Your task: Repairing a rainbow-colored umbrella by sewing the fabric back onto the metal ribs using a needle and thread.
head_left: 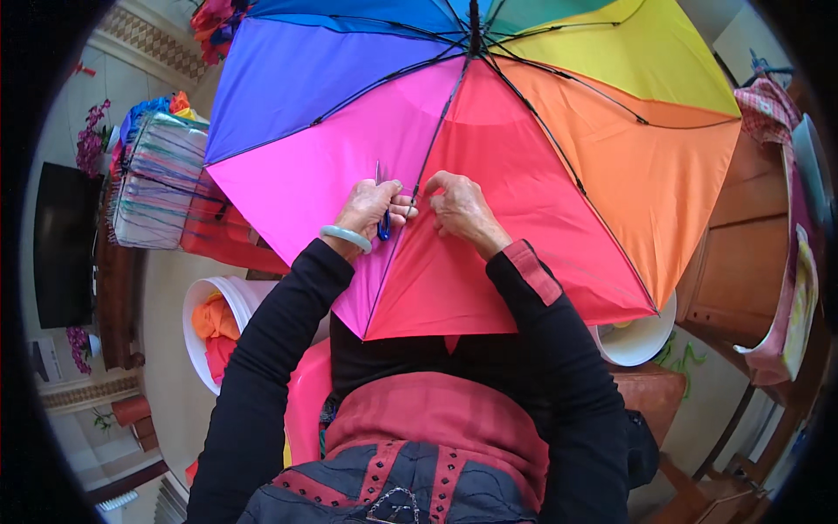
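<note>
A rainbow-coloured umbrella (515, 210) lies opened in front of me, its inner side with dark ribs facing up and its shaft (475, 26) at the top. My left hand (371, 210), a pale bangle on its wrist, holds small scissors (384, 225) with blue handles, blade pointing away from me. The same hand's fingertips touch the rib between the pink and red panels. Just right of that rib, my right hand (458, 208) is closed in a pinch over the red panel. Whatever lies between its fingertips is too small to make out.
On the left stands a white bucket (249, 297) with orange and red cloth inside. Beyond it is a stack of wrapped bundles (157, 179). Another white bucket (642, 336) sits under the umbrella's right edge. Wooden furniture (733, 253) stands at the right.
</note>
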The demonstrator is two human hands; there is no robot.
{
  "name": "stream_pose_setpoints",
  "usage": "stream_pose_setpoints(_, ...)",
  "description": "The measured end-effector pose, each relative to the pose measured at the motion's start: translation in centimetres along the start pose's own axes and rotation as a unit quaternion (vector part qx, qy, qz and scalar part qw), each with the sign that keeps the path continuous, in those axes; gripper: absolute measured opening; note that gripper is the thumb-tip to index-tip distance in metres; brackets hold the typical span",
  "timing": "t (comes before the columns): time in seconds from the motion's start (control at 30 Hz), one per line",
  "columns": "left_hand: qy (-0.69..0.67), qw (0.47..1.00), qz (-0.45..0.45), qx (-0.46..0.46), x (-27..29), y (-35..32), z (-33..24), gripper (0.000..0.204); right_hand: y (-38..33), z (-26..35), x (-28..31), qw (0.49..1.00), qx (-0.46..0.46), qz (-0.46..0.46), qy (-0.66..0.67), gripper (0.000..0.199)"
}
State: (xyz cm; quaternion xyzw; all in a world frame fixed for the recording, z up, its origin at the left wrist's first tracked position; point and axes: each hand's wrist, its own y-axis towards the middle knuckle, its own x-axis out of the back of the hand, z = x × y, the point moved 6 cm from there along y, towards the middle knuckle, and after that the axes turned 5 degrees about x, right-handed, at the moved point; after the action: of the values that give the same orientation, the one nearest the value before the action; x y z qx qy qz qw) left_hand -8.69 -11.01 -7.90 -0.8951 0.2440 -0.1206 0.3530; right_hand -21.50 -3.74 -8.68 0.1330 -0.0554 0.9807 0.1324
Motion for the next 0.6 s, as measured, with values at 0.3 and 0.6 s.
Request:
stream_pose_setpoints(0.3,0.034,0.999,0.012,0.006,-0.8,0.6,0.5,0.018,-0.4,-1.2,0.5,0.999,-0.018,-0.008,0.045,0.017)
stream_pose_setpoints(0.6,0.047,0.999,0.015,0.008,-0.7,0.7,0.6,0.017,-0.3,-1.0,0.4,1.000,-0.004,0.010,-0.001,0.019)
